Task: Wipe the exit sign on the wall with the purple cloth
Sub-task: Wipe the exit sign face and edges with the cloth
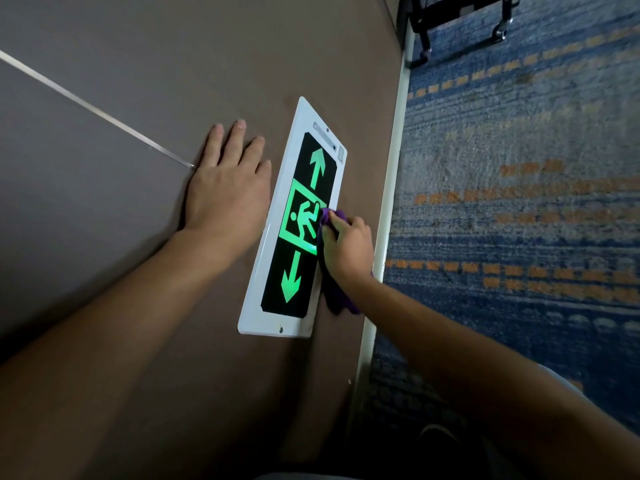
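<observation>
The exit sign [298,188] is a white-framed panel low on the brown wall, with a black face, two lit green arrows and a green running figure. My right hand [346,247] is closed around the purple cloth [337,299] and presses it against the sign's right edge, beside the running figure. Part of the cloth hangs below my wrist over the frame. My left hand [227,188] lies flat on the wall just left of the sign, fingers spread, holding nothing.
A thin metal strip [93,107] runs across the brown wall [173,46] to the left hand. A pale skirting board [391,188] meets blue carpet with orange dashes [519,202]. A black wheeled frame [460,19] stands at the top right.
</observation>
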Demonstrator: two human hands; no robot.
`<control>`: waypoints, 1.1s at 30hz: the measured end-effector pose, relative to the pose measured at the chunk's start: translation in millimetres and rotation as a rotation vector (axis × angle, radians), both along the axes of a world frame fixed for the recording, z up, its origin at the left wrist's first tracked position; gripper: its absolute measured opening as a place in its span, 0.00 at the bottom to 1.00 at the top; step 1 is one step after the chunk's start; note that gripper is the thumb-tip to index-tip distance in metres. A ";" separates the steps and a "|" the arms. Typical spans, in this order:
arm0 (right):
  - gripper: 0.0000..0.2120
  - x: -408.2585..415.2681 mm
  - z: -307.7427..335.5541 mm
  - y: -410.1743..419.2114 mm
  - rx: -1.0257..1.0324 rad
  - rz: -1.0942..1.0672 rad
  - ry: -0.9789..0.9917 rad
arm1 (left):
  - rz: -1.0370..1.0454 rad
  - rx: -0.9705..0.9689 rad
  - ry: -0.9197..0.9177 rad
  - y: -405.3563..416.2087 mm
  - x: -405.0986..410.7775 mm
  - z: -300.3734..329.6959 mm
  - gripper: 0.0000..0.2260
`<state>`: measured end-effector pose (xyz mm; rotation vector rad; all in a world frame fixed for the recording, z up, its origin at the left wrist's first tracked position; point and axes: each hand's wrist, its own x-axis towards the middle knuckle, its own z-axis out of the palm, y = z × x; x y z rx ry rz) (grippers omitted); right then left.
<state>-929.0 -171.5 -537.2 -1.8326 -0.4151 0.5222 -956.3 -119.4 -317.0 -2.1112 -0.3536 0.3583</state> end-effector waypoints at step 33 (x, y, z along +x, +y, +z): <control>0.18 -114.2 -29.5 -53.3 0.059 0.059 -0.100 | -0.028 0.031 0.174 -12.7 -37.4 -7.6 0.27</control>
